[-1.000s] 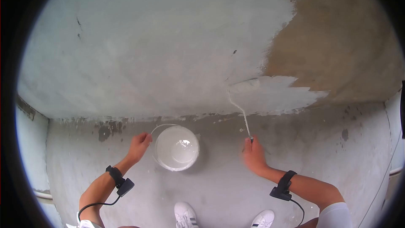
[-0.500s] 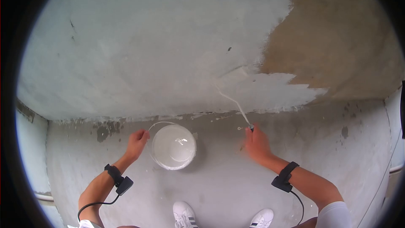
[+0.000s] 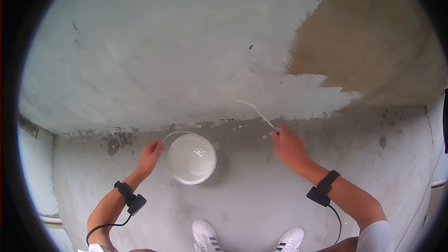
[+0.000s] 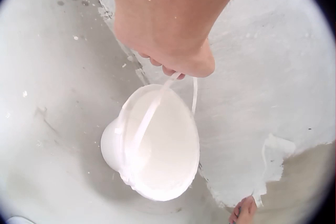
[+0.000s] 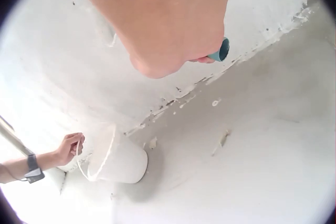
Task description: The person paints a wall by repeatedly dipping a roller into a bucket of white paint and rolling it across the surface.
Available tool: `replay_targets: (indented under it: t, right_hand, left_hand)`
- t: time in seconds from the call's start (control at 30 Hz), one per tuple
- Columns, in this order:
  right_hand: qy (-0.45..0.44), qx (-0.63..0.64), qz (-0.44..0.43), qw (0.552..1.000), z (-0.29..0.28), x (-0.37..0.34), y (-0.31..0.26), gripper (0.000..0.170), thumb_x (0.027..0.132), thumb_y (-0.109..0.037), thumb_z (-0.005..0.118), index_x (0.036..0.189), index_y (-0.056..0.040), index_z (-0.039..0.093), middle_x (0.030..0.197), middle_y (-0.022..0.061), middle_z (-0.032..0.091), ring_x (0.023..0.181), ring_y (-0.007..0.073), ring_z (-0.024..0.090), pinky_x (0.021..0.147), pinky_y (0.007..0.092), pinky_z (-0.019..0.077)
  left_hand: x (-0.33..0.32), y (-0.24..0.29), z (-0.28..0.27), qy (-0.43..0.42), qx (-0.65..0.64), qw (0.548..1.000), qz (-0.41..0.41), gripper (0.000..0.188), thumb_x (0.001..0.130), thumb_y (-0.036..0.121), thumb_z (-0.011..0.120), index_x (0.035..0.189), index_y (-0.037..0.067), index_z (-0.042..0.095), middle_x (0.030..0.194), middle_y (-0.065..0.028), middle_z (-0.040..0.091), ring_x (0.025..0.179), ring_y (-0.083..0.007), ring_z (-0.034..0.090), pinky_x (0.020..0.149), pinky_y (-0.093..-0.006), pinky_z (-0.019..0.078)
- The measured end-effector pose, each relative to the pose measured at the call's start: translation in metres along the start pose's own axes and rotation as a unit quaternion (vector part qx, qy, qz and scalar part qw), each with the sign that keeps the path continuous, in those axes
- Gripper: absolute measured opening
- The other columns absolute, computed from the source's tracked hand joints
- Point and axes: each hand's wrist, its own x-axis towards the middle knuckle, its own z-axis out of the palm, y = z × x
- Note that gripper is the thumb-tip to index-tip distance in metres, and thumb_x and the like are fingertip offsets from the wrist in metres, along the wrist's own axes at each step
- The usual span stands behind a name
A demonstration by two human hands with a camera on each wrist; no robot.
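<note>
My left hand (image 3: 150,156) grips the thin white bail handle (image 3: 173,133) of a white bucket (image 3: 177,154). Glossy white paint shows inside the bucket, which is just right of that hand. Off to the right, my right hand (image 3: 291,149) holds a paint roller (image 3: 252,106) by its handle. The roller's bent, paint-covered frame slants up and left to the wall. Its white sleeve (image 4: 278,146) overlaps the painted wall in the left wrist view and blends into it in the head view. A teal handle end (image 5: 220,50) pokes out of my right fist.
The wall (image 3: 163,65) is coated white on the left and middle, with a bare brown patch (image 3: 364,42) at right. Paint drips and dark stains (image 3: 116,142) mark the floor along the wall's base. My white shoes (image 3: 204,235) stand behind the bucket.
My right hand has moved forward toward the wall, and the roller has swung left, its frame now slanting more. The left hand keeps its hold on the bucket's handle. The head view has shifted slightly.
</note>
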Motion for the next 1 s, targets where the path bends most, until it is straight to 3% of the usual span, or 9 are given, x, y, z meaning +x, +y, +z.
replay_targets:
  t: [0.13,0.33,0.5,0.63,0.7,0.83,0.93,1.0]
  right_hand:
    - [0.025,-0.012,-0.022,0.999,-0.007,0.004,0.000,0.033,0.099,-0.030,0.050,0.104,0.0026,0.047,0.073,0.0216,0.065,0.071,0.0443,0.064,0.063,0.0522,0.0502]
    - [0.035,-0.098,0.021,0.994,-0.014,-0.005,0.087,0.032,0.098,-0.031,0.052,0.104,0.0002,0.049,0.081,0.0232,0.065,0.076,0.0444,0.064,0.063,0.0529,0.0499]
    - [0.064,-0.095,-0.005,0.993,-0.038,-0.014,0.107,0.027,0.098,-0.030,0.054,0.098,-0.0032,0.051,0.079,0.0218,0.064,0.074,0.0446,0.062,0.061,0.0523,0.0479]
    - [0.024,-0.103,-0.013,0.994,-0.098,-0.030,0.098,0.028,0.096,-0.029,0.057,0.090,-0.0024,0.051,0.073,0.0208,0.062,0.069,0.0434,0.061,0.058,0.0506,0.0461]
    - [0.020,-0.115,-0.027,0.993,-0.122,-0.050,0.105,0.028,0.095,-0.027,0.059,0.087,-0.0021,0.051,0.069,0.0200,0.061,0.067,0.0426,0.061,0.057,0.0494,0.0454]
    - [0.009,-0.100,0.108,0.989,-0.146,-0.096,0.117,0.024,0.093,-0.024,0.062,0.087,-0.0028,0.052,0.069,0.0197,0.061,0.066,0.0419,0.061,0.057,0.0485,0.0455]
    - [0.018,-0.071,0.183,0.980,-0.167,-0.121,0.126,0.023,0.091,-0.023,0.064,0.092,-0.0024,0.055,0.071,0.0201,0.063,0.066,0.0396,0.063,0.059,0.0476,0.0474]
    - [0.046,-0.051,0.187,0.980,-0.188,-0.132,0.128,0.026,0.090,-0.023,0.067,0.098,-0.0013,0.056,0.073,0.0204,0.064,0.067,0.0368,0.066,0.061,0.0470,0.0493]
  left_hand:
    - [-0.002,0.015,0.003,0.008,0.018,1.000,0.011,0.032,0.099,0.026,0.054,0.083,0.000,0.063,0.067,0.0012,0.055,0.064,-0.0073,0.048,0.059,-0.0249,0.0385]
    - [-0.002,-0.001,-0.004,-0.002,0.041,0.999,-0.018,0.032,0.099,0.027,0.054,0.084,0.000,0.061,0.068,0.0021,0.052,0.065,-0.0070,0.045,0.059,-0.0253,0.0371]
    - [-0.002,0.010,-0.001,0.000,0.013,1.000,0.000,0.032,0.099,0.027,0.054,0.083,0.000,0.060,0.070,0.0024,0.050,0.067,-0.0064,0.044,0.060,-0.0251,0.0365]
    - [0.005,0.014,0.009,0.011,-0.002,1.000,-0.005,0.030,0.100,0.027,0.053,0.084,0.001,0.058,0.071,0.0027,0.049,0.067,-0.0064,0.043,0.062,-0.0243,0.0358]
    - [-0.003,0.050,0.017,0.002,-0.002,0.999,-0.032,0.031,0.099,0.028,0.053,0.083,0.002,0.056,0.070,0.0021,0.049,0.068,-0.0072,0.045,0.063,-0.0243,0.0363]
    - [-0.005,0.086,0.043,-0.045,-0.051,0.994,-0.087,0.032,0.098,0.032,0.053,0.081,0.004,0.053,0.071,0.0003,0.050,0.068,-0.0102,0.049,0.067,-0.0258,0.0382]
    - [-0.014,0.127,0.057,-0.139,-0.121,0.957,-0.226,0.029,0.098,0.033,0.052,0.083,0.007,0.053,0.074,-0.0014,0.052,0.070,-0.0135,0.053,0.068,-0.0291,0.0404]
    - [-0.016,0.140,0.056,-0.133,-0.160,0.933,-0.294,0.023,0.098,0.030,0.051,0.092,0.009,0.057,0.080,-0.0015,0.055,0.073,-0.0148,0.056,0.071,-0.0295,0.0411]
